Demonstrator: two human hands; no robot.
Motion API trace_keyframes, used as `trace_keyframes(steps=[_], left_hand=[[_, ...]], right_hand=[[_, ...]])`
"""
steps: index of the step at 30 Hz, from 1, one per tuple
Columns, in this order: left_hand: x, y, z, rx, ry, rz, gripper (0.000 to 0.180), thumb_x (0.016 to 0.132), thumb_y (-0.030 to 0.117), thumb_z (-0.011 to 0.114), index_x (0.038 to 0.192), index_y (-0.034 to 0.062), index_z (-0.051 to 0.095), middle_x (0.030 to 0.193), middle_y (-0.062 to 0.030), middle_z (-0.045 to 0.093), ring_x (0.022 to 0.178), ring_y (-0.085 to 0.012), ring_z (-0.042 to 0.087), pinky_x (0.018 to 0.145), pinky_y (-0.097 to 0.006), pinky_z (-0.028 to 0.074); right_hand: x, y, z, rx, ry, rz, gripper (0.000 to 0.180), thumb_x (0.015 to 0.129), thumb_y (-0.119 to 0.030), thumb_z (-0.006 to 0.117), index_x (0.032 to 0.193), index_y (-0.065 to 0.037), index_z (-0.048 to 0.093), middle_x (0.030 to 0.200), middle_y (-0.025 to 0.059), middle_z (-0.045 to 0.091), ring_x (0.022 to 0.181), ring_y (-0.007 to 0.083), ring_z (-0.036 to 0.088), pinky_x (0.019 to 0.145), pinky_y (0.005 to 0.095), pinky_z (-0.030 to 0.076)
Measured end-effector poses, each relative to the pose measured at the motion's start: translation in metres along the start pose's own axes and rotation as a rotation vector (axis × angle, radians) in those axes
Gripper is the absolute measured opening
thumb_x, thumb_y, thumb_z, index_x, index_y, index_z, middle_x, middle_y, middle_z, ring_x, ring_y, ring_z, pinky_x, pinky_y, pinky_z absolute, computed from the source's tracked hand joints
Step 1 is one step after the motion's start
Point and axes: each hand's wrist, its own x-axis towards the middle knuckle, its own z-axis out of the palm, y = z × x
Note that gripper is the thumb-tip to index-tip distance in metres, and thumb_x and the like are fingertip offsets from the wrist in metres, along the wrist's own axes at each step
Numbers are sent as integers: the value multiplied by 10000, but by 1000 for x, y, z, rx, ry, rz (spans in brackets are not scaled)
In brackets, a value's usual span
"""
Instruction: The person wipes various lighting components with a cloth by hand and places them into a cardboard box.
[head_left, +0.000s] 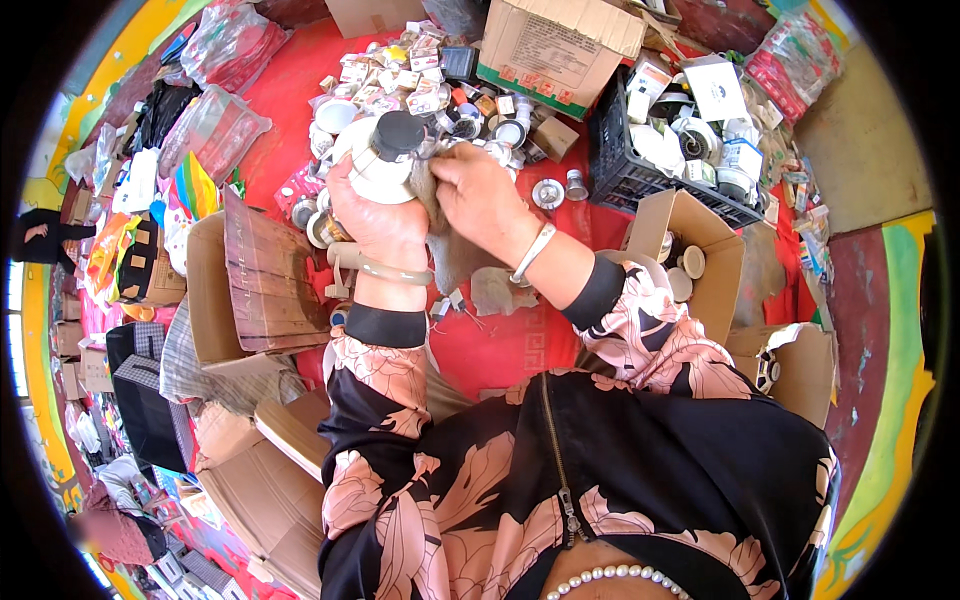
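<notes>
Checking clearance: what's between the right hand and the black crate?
Between the right hand and the crate, the head view shows a round silver-rimmed fitting and a small silver cylinder.

This looks like a storeroom (open cartons [720, 275], a packed crate [609, 150])

Fixture [378, 184] in left fingers [341, 182], before heap of small boxes [415, 76]; crate [612, 158] right; open carton [208, 290] left.

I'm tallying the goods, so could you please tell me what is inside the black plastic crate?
In the black plastic crate, small boxes and round white items are piled; whatever lies beneath that top layer is covered and cannot be seen.
</notes>
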Motion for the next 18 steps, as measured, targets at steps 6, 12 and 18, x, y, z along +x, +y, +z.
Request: trace_keyframes(steps=[6,12,18], left_hand=[[-5,-1,12,126,74,-26,525,880,498,337,1140,76,512,1066,-66,591,967,-231,566,836,-354,451],[-7,4,9,220,-21,-106,526,885,519,315,1108,87,514,1026,-37,587,908,-195,569,764,-334,469],[-12,3,15,97,-48,-109,469,880,457,347,1099,81,523,1008,-39,590,891,-186,571,763,-312,463]], right_hand=[[-4,-20,-3,-39,-94,-4,107,715,-58,515,727,-4,606,804,192,551,804,376,541,740,438,440],[-5,-39,-2,57,4,-160,229,728,0,538,940,-7,623,835,171,560,777,347,534,674,406,435],[-1,-51,-16,-101,-53,-141,257,791,-64,545,1037,-67,622,793,160,538,766,342,537,655,404,435]])
